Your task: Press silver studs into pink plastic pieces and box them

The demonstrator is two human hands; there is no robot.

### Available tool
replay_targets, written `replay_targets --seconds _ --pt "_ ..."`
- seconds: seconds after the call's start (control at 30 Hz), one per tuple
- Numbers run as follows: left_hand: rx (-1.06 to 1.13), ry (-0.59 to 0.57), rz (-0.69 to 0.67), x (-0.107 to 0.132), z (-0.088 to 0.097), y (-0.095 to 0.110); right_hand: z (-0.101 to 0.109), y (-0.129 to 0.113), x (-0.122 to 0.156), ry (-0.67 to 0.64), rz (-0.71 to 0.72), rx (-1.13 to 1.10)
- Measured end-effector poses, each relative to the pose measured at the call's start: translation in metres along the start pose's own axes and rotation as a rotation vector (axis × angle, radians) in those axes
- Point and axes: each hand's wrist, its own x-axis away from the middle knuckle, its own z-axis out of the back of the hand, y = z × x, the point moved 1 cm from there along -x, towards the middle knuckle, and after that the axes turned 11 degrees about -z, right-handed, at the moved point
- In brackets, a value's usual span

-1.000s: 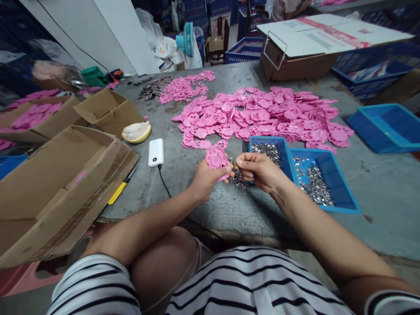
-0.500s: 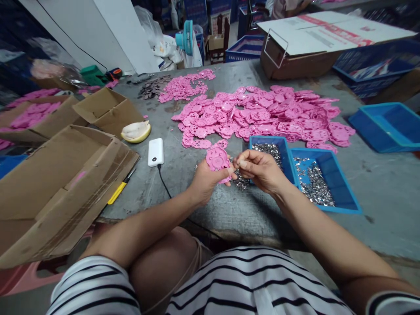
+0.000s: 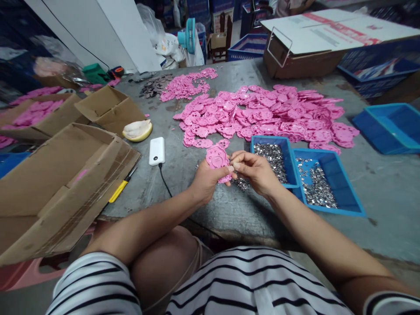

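Note:
My left hand (image 3: 206, 179) grips a pink plastic piece (image 3: 217, 159) upright above the grey table (image 3: 377, 188). Pinched fingertips of my right hand (image 3: 255, 171) touch the right edge of that piece; what they hold is too small to make out. Under my hands lies a small heap of tiny silver metal parts (image 3: 242, 183). Just right of my hands sit two blue trays (image 3: 323, 206) holding more silver parts. A wide spread of pink pieces (image 3: 262, 114) covers the table beyond.
A white power bank (image 3: 157, 151) with a black cable lies left of my hands, a yellow cutter (image 3: 120, 189) nearer the edge. Open cardboard boxes (image 3: 59, 183) stand at left, an empty blue tray (image 3: 390, 129) at right, a large carton (image 3: 305, 61) behind.
My right hand has moved left from the metal parts until its pinched fingertips meet the pink piece. The left hand has kept the piece almost still.

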Motion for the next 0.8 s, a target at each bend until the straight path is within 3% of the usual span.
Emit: replay_targets --seconds 0.13,0.3,0.57,0.8 --pt "-0.015 0.036 -0.026 -0.001 0.000 0.000 -0.008 0.003 0.001 0.043 -0.056 -0.099" --pt "-0.024 0.055 -0.079 -0.001 0.000 0.001 -0.012 0.005 0.004 0.057 0.006 -0.139" --pt "-0.104 0.107 -0.134 -0.001 0.000 0.003 -0.014 0.002 0.004 0.138 0.023 -0.028" --pt "-0.094 0.027 -0.091 -0.002 0.003 0.000 -0.013 0.000 0.003 0.068 -0.004 0.054"
